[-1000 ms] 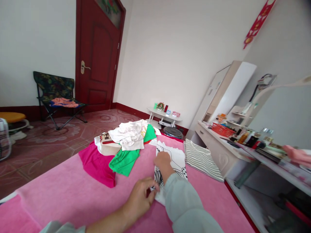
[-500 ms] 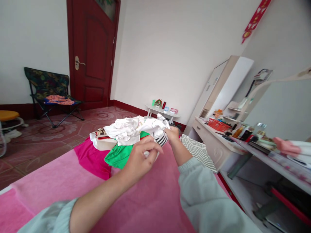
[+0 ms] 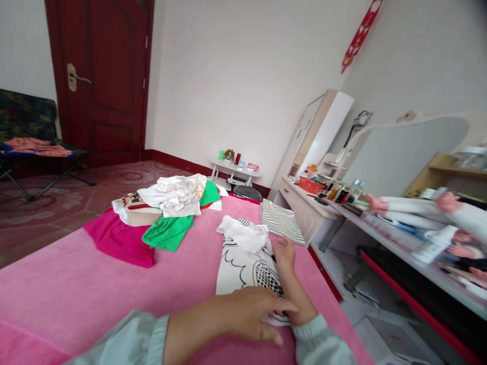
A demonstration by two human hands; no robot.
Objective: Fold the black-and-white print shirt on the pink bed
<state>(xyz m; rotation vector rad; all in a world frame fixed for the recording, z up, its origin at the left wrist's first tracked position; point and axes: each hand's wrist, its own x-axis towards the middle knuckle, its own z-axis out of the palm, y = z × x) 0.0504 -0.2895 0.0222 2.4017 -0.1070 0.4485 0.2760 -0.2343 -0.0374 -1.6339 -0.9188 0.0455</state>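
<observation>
A white shirt (image 3: 238, 258) with black line drawings and a dotted patch lies spread on the pink bed cover (image 3: 190, 284). Its far end is bunched, with a bit of black stripe showing. My left hand (image 3: 254, 312) is over the shirt's near end, fingers apart and holding nothing. At the shirt's right edge, my right hand (image 3: 284, 253) has its fingers curled on the cloth. Just beyond that hand, a striped shirt (image 3: 281, 220) lies flat near the bed's right edge.
Left of the shirt is a clothes pile: white garments (image 3: 175, 195), a green one (image 3: 169, 233) and a magenta one (image 3: 122, 238). A dressing table (image 3: 300, 203) with a red basket (image 3: 311, 185) stands at the right. A folding chair (image 3: 26, 126) is at far left.
The white shirt, earlier held bunched up near the pile, now lies spread closer to me. Both hands have come nearer and lower. The view has turned to the right.
</observation>
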